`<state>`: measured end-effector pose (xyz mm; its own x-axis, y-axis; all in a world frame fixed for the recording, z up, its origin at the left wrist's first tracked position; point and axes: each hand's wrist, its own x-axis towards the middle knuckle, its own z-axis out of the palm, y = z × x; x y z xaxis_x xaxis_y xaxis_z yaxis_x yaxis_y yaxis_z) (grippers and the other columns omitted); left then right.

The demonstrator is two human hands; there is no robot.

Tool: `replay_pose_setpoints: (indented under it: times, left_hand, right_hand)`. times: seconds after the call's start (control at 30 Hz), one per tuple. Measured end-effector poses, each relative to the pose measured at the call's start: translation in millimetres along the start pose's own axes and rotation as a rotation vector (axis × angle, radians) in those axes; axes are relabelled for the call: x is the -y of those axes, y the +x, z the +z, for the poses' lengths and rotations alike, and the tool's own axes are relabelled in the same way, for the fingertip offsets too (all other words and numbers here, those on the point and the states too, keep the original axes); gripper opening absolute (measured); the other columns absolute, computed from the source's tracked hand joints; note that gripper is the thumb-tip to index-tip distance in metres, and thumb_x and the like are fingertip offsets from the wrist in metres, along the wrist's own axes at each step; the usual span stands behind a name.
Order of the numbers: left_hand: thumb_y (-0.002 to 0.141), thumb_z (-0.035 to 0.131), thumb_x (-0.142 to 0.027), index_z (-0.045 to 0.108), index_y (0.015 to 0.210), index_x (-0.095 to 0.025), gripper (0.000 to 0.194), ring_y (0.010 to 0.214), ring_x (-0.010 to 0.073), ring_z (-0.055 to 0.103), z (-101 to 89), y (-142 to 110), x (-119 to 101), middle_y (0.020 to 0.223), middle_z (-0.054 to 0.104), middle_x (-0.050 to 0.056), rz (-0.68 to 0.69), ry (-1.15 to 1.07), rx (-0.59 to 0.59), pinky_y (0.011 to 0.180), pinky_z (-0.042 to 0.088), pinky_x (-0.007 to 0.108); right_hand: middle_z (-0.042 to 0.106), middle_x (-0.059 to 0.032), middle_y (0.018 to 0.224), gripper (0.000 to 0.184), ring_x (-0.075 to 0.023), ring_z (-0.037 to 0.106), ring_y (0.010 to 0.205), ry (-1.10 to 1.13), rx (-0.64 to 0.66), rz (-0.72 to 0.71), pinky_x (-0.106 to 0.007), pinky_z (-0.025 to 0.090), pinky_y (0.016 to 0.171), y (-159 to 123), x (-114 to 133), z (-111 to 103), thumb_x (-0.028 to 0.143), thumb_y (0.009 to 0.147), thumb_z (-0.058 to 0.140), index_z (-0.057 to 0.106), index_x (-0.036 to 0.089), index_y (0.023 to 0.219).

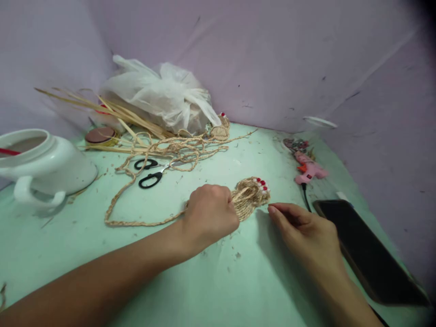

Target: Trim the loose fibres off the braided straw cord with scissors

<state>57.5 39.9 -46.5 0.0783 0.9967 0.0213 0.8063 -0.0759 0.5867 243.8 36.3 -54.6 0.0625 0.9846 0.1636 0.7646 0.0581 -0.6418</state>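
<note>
A small braided straw piece (250,200) lies on the pale green table, with red and white beads (262,184) along its far right end. My left hand (211,218) is closed in a fist around its left part, which the fingers hide. From that fist a braided straw cord (143,223) runs left, then bends back toward a loose tangle. My right hand (308,236) sits just right of the beaded end, thumb and forefinger pinched together. Whatever is in that pinch, if anything, is too small to make out.
Black-handled scissors (151,180) lie under the tangled cord (184,150). Behind are straw strips (132,119) and a white plastic bag (163,95). A white jug (64,159) stands left. On the right are a pink glue gun (311,169) and a dark phone (364,250).
</note>
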Motion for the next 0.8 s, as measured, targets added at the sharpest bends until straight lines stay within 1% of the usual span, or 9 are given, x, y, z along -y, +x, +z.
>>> replay_pose_setpoints:
  times: [0.2,0.37,0.47,0.53,0.67,0.73,0.8]
  left_hand:
    - [0.06,0.049,-0.017,0.063,0.063,-0.016,0.014,0.057,0.0184,0.054,7.7,6,-8,0.06,0.063,0.005,0.018,0.015,-0.001,0.052,0.038,0.028]
    - [0.06,0.047,-0.018,0.063,0.063,-0.017,0.016,0.057,0.0192,0.055,8.3,5,-5,0.06,0.063,0.006,0.017,0.063,0.005,0.051,0.037,0.028]
    - [0.059,0.047,-0.018,0.062,0.06,-0.019,0.014,0.056,0.0184,0.055,8.3,4,-3,0.059,0.063,0.004,-0.016,0.066,0.014,0.05,0.036,0.027]
    - [0.058,0.047,-0.017,0.06,0.056,-0.019,0.014,0.054,0.0168,0.054,7.7,6,-3,0.056,0.061,0.002,-0.053,0.039,0.031,0.049,0.035,0.026]
    - [0.057,0.048,-0.018,0.059,0.052,-0.017,0.012,0.051,0.0147,0.053,3.9,14,-3,0.05,0.058,0.001,-0.086,-0.042,0.086,0.049,0.036,0.025]
    - [0.057,0.05,-0.018,0.061,0.052,-0.016,0.012,0.05,0.0139,0.052,0.8,19,-3,0.049,0.057,0.001,-0.097,-0.087,0.124,0.047,0.036,0.024]
    - [0.056,0.053,-0.019,0.062,0.051,-0.016,0.011,0.046,0.0119,0.049,-2.1,24,-3,0.046,0.057,0.0,-0.148,-0.141,0.179,0.044,0.035,0.022]
  right_hand:
    - [0.07,-0.0045,0.066,0.026,-0.0195,0.064,0.056,-0.074,0.03,-0.003,-0.027,0.047,0.051,-3,-1,5,0.04,0.071,0.056,0.069,0.018,0.078]
    - [0.071,-0.004,0.067,0.027,-0.02,0.064,0.057,-0.092,0.04,-0.003,-0.028,0.047,0.053,-3,-2,7,0.041,0.071,0.056,0.069,0.019,0.079]
    - [0.071,-0.0045,0.07,0.026,-0.0211,0.065,0.061,-0.078,0.07,-0.02,-0.029,0.048,0.056,-2,-4,9,0.04,0.073,0.054,0.068,0.019,0.08]
    - [0.071,-0.0048,0.073,0.025,-0.0211,0.065,0.064,-0.057,0.083,-0.034,-0.029,0.048,0.058,-2,-5,9,0.039,0.074,0.053,0.068,0.02,0.081]
    - [0.071,-0.0036,0.073,0.022,-0.0195,0.064,0.062,-0.054,0.081,-0.054,-0.029,0.047,0.058,-2,-4,9,0.034,0.076,0.052,0.068,0.021,0.081]
    - [0.071,-0.0026,0.071,0.02,-0.019,0.063,0.061,-0.084,0.077,-0.066,-0.028,0.046,0.057,-2,-2,8,0.031,0.076,0.052,0.068,0.021,0.081]
    - [0.071,-0.0022,0.072,0.019,-0.0179,0.063,0.061,-0.104,0.077,-0.094,-0.027,0.044,0.056,-2,0,7,0.027,0.077,0.05,0.068,0.022,0.081]
